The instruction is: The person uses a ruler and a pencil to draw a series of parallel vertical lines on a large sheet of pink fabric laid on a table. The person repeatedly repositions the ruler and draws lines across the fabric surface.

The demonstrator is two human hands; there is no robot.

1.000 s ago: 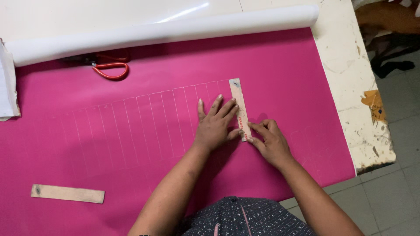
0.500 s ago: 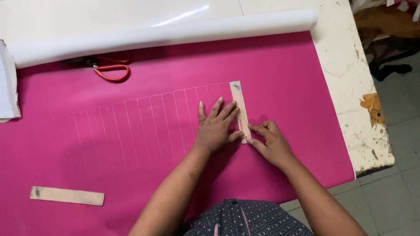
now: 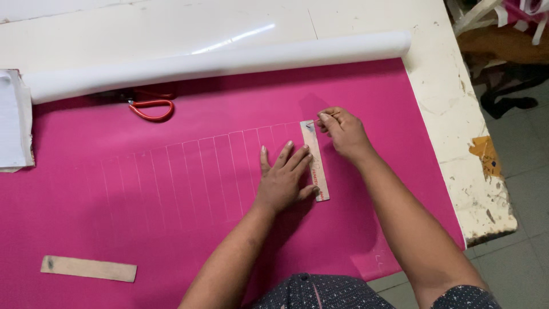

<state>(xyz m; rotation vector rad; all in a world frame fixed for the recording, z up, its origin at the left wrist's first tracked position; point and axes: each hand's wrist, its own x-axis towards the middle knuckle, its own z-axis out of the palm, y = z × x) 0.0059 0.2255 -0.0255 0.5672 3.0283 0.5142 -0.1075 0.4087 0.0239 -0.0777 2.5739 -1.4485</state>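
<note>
A pink sheet (image 3: 171, 189) marked with a row of thin white lines covers the table. My left hand (image 3: 284, 179) lies flat with spread fingers, pressing a short wooden ruler (image 3: 316, 162) that stands upright on the sheet. My right hand (image 3: 342, 131) is at the ruler's top end, fingers pinched on a small thin marking tool whose tip touches the sheet beside the ruler.
A long white roll (image 3: 217, 63) lies across the back of the sheet. Red-handled scissors (image 3: 150, 105) rest partly under the roll. A second wooden strip (image 3: 88, 268) lies at the front left. White paper (image 3: 14, 120) is at the left edge. The chipped table edge (image 3: 480, 189) is right.
My right hand has moved from the ruler's lower end up to its top end. My left hand stays pressed on the ruler.
</note>
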